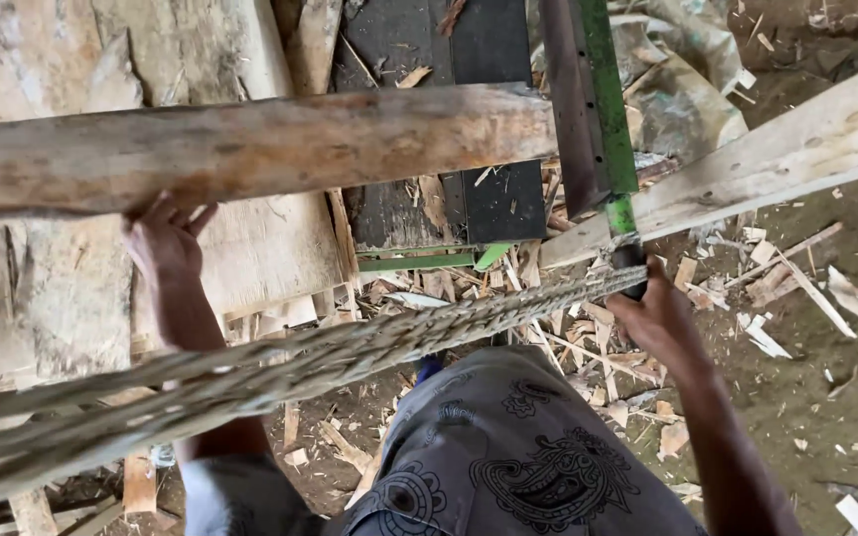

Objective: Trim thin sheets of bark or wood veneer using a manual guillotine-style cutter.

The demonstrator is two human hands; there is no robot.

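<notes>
Overhead, looking down: the left hand (163, 241), at centre left of the frame, grips the lower edge of a rough wooden plank (250, 144) that runs across the upper half. The right hand (659, 320), right of centre, is clenched around the dark handle of a green-framed saw (596, 109) that rises toward the top edge. A thick twisted rope (280, 367) crosses diagonally below the hands. Wood chips (747, 288) litter the ground at right.

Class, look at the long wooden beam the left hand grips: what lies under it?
Under the beam lie pale flat planks and a dark board. The left hand grips its lower edge. What the beam covers cannot be seen.
</notes>
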